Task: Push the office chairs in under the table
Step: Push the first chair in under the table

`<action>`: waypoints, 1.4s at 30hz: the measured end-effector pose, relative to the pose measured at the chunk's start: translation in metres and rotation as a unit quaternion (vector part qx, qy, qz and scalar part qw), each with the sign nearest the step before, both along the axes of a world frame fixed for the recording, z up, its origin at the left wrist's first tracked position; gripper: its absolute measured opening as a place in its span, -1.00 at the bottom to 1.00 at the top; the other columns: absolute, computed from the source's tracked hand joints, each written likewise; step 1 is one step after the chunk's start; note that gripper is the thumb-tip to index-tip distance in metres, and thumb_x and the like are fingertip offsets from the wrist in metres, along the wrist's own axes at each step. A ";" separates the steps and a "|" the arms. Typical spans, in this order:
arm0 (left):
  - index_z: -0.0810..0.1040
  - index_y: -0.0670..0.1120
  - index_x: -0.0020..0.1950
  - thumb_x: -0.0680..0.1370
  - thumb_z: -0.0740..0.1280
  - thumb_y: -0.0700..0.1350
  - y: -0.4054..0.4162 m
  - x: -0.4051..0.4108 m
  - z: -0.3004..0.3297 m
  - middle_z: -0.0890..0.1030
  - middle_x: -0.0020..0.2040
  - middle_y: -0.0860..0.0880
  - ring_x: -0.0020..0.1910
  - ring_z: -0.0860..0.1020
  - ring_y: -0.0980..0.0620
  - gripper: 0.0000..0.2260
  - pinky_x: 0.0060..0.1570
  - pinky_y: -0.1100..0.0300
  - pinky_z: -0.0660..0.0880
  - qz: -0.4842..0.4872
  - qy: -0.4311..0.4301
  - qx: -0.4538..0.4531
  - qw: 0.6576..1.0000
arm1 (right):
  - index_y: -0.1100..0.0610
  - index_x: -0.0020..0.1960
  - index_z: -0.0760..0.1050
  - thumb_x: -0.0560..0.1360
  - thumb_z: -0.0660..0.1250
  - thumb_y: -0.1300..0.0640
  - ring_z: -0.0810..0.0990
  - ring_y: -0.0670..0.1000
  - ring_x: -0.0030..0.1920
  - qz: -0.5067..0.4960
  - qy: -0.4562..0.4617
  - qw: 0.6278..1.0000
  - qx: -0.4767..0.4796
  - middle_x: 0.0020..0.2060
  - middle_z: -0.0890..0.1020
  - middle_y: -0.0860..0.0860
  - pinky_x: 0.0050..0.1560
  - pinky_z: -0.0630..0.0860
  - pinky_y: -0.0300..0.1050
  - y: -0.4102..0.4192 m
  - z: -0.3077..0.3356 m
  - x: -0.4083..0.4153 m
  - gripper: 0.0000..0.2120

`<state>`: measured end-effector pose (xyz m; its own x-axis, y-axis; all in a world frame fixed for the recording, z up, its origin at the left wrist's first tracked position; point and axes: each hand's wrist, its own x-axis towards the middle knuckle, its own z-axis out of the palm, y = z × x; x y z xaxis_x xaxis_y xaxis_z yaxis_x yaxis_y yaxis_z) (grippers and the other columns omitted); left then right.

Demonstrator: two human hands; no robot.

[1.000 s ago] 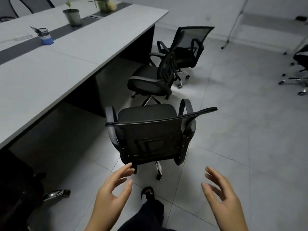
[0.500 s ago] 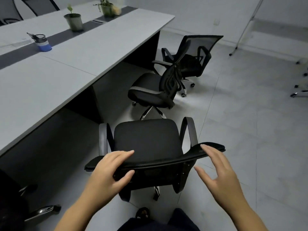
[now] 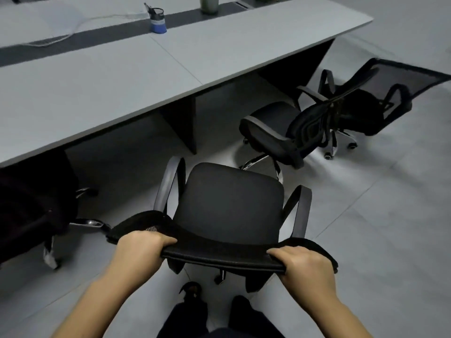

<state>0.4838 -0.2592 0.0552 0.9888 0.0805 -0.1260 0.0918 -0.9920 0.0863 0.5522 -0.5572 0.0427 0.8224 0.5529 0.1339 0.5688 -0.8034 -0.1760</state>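
Note:
A black office chair (image 3: 229, 203) with grey armrests stands right in front of me, its seat facing the long grey table (image 3: 122, 76). My left hand (image 3: 141, 250) grips the top edge of its backrest on the left side. My right hand (image 3: 305, 267) grips the same edge on the right. The chair's seat is out from under the tabletop. A second black chair (image 3: 275, 128) stands to the right, turned sideways near the table leg. Behind it a third chair (image 3: 380, 98) with a mesh back sits past the table's end.
Another dark chair (image 3: 31, 206) sits at the left, partly under the table. A dark table support panel (image 3: 185, 123) stands ahead of my chair. On the tabletop are a blue cup (image 3: 158, 23), a white cable and a plant pot (image 3: 209, 4). Open tiled floor lies to the right.
Both hands have closed on the backrest's top edge, having been open just above it. The view has swung left, so the table now lies straight ahead of the chair.

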 end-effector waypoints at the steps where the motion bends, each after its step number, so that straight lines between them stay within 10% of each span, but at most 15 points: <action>1: 0.65 0.22 -0.36 -0.09 0.59 -0.26 -0.006 -0.006 -0.001 0.61 -0.53 0.15 -0.57 0.58 0.06 -0.53 -0.68 0.31 0.38 0.010 0.000 -0.008 1.000 | -0.08 -0.29 0.63 -0.05 0.61 0.18 0.58 -0.06 -0.48 0.016 -0.006 1.000 0.003 -0.45 0.64 -0.16 -0.52 0.39 -0.34 -0.004 -0.001 0.005 -0.61; 7: 0.66 0.20 -0.32 -0.04 0.63 -0.22 -0.028 -0.037 -0.009 0.64 -0.49 0.15 -0.54 0.60 0.05 -0.56 -0.56 0.44 0.12 0.098 -0.017 -0.030 0.995 | -0.09 -0.30 0.62 0.06 0.47 0.19 0.55 -0.06 -0.50 0.112 -0.056 0.992 0.021 -0.47 0.63 -0.16 -0.53 0.37 -0.32 -0.007 -0.007 0.042 -0.73; 29: 0.70 0.10 -0.13 0.20 0.57 -0.24 0.066 0.060 -0.013 0.70 -0.38 0.02 -0.44 0.64 -0.08 -0.66 -0.49 0.26 0.42 0.229 -0.067 0.033 0.971 | -0.04 -0.28 0.60 0.27 0.29 0.08 0.58 0.05 -0.50 0.234 -0.088 0.968 0.024 -0.51 0.61 -0.05 -0.57 0.40 -0.23 0.137 -0.009 0.207 -0.89; 34: 0.69 0.12 -0.29 -0.05 0.64 -0.19 0.098 0.098 -0.015 0.61 -0.56 0.09 -0.63 0.54 0.04 -0.59 -0.66 0.34 0.33 0.200 -0.049 0.010 0.978 | -0.05 -0.28 0.62 0.09 0.55 0.16 0.62 0.01 -0.46 0.230 -0.058 0.971 -0.003 -0.48 0.64 -0.08 -0.53 0.43 -0.29 0.175 -0.005 0.252 -0.76; 42: 0.63 0.11 -0.44 -0.10 0.63 -0.17 0.147 0.136 -0.021 0.49 -0.67 0.05 -0.72 0.46 0.04 -0.65 -0.58 0.39 0.13 0.208 -0.039 0.000 0.977 | -0.05 -0.28 0.59 0.16 0.33 0.08 0.60 0.02 -0.45 0.253 -0.072 0.965 -0.024 -0.49 0.61 -0.08 -0.55 0.40 -0.24 0.240 -0.001 0.315 -0.85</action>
